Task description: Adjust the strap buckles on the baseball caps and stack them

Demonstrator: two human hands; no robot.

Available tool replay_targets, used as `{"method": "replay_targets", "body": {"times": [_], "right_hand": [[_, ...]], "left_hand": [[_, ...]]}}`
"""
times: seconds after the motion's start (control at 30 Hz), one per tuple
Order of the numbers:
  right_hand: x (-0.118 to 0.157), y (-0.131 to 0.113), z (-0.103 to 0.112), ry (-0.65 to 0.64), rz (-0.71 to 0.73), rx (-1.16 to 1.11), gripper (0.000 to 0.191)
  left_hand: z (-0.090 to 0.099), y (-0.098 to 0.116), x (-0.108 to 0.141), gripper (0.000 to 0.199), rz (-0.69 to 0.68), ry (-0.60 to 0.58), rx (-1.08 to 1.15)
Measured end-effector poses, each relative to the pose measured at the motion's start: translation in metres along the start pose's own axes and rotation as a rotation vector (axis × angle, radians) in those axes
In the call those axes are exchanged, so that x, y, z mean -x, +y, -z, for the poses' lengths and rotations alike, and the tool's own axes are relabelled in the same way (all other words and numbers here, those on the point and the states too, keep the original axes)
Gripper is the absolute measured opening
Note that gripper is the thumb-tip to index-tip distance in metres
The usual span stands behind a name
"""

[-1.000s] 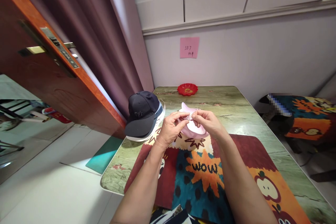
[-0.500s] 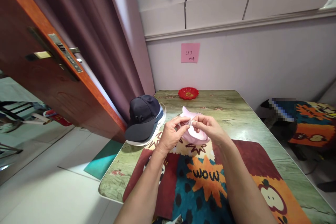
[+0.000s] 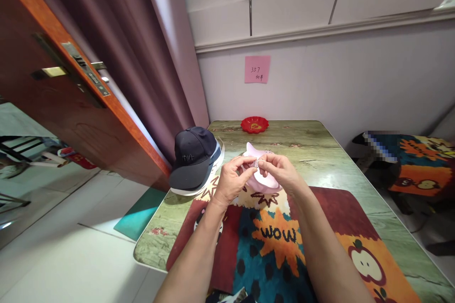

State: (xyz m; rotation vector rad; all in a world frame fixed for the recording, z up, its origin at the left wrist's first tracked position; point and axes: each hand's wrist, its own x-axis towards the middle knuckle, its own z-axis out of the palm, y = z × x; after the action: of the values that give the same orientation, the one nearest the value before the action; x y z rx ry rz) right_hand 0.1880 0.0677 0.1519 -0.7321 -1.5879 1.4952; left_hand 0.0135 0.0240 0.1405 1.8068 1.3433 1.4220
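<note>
Both of my hands meet over a pale pink curved item (image 3: 267, 183), perhaps a visor or cap, lying on the table. My left hand (image 3: 235, 177) pinches a small clear piece (image 3: 255, 164) between thumb and fingertips. From the other side, my right hand (image 3: 279, 170) has its thumb and forefinger closed at the same clear piece. The fingers partly hide both the piece and the pink item.
Stacked caps, a dark navy one (image 3: 195, 154) on top, sit at the table's left edge. A red scalloped dish (image 3: 254, 125) stands at the back. A patterned mat (image 3: 280, 236) covers the front. An open door (image 3: 81, 104) is left.
My right fingertips have shifted slightly left, closer to my left fingertips at the clear piece. The whole view has moved a little.
</note>
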Motion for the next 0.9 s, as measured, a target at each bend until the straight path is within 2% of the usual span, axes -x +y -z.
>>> {"method": "replay_targets", "body": {"times": [0.3, 0.43, 0.57, 0.73, 0.9], "right_hand": [[0.0007, 0.0007, -0.0006, -0.045, -0.012, -0.038, 0.037], [0.0003, 0.0027, 0.0015, -0.008, 0.047, 0.144, 0.035], [0.0001, 0.0067, 0.0016, 0.053, 0.074, 0.317, 0.033], [0.0013, 0.0069, -0.0010, 0.116, 0.018, 0.288, 0.019], [0.0001, 0.0040, -0.0001, 0.074, 0.052, 0.236, 0.025]], "left_hand": [[0.0019, -0.0007, 0.0010, 0.017, -0.027, 0.001, -0.051], [0.0025, 0.0002, 0.0009, 0.019, -0.019, 0.004, -0.051], [0.0033, 0.0050, -0.0004, 0.024, -0.089, 0.007, -0.129], [0.0034, 0.0086, -0.0007, 0.027, -0.114, 0.005, -0.173], [0.0029, 0.0081, 0.0007, 0.027, -0.110, -0.004, -0.153]]}}
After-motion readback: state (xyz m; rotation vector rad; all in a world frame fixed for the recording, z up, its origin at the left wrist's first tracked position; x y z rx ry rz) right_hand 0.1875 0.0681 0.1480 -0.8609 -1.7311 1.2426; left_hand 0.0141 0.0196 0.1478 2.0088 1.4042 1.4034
